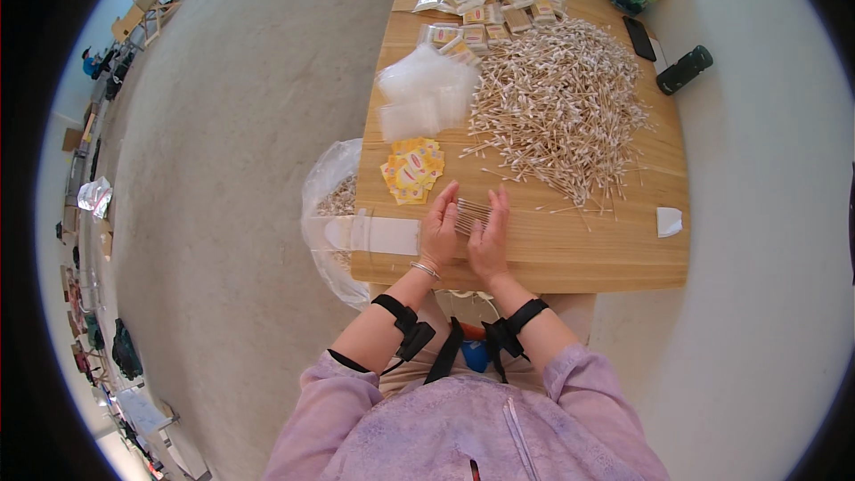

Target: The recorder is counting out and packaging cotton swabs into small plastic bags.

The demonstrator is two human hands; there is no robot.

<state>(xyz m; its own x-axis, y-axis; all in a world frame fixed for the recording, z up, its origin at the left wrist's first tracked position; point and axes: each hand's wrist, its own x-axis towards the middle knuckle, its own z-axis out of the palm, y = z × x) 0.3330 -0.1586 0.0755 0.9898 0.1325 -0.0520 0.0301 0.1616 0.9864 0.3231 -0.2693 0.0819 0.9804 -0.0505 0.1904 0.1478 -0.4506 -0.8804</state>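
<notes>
Between my two palms, over the near edge of the wooden table, lies a bundle of cotton swabs, side by side and crosswise. My left hand presses their left ends, and my right hand presses the right ends. Just beyond my left hand is a loose stack of yellow cards. A white rectangular piece lies flat beside that hand. Past my right hand spreads a big heap of loose cotton swabs.
Clear plastic bags lie left of the heap, with several filled small packets behind. A plastic sack of swabs hangs at the table's left side. Along the wall edge are a phone, a dark bottle and a white scrap.
</notes>
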